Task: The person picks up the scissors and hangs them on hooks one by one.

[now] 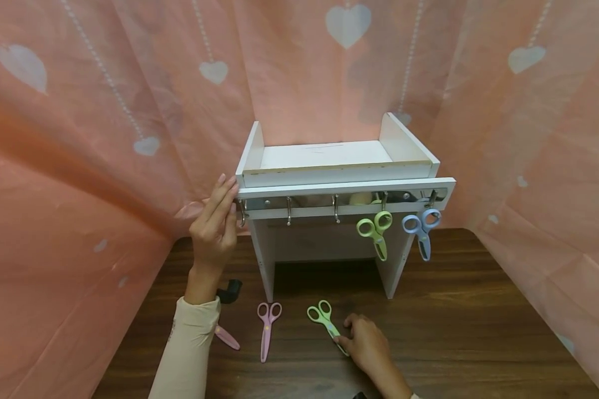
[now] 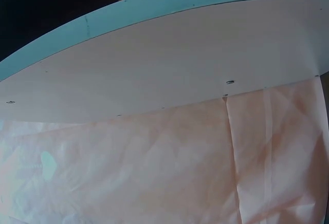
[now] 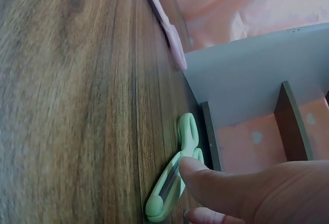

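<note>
My left hand [image 1: 213, 224] rests against the left end of the white hook rail [image 1: 346, 187], fingers straight and thumb by the end hook. On the wooden table lies a pair of light green scissors [image 1: 324, 318], loops toward the shelf. My right hand [image 1: 368, 342] is beside these scissors, thumb over their blade part; the right wrist view shows the thumb [image 3: 205, 178] near their middle. Another green pair [image 1: 376, 233] and a blue pair of scissors [image 1: 422, 230] hang from hooks at the rail's right side.
Pink scissors [image 1: 266, 332] lie left of the green ones; a second pink pair [image 1: 227, 337] is partly hidden by my left arm. A black object [image 1: 229, 291] sits near that arm. The white shelf unit [image 1: 262, 257] stands at the back, before a pink heart-patterned curtain [image 1: 299, 72].
</note>
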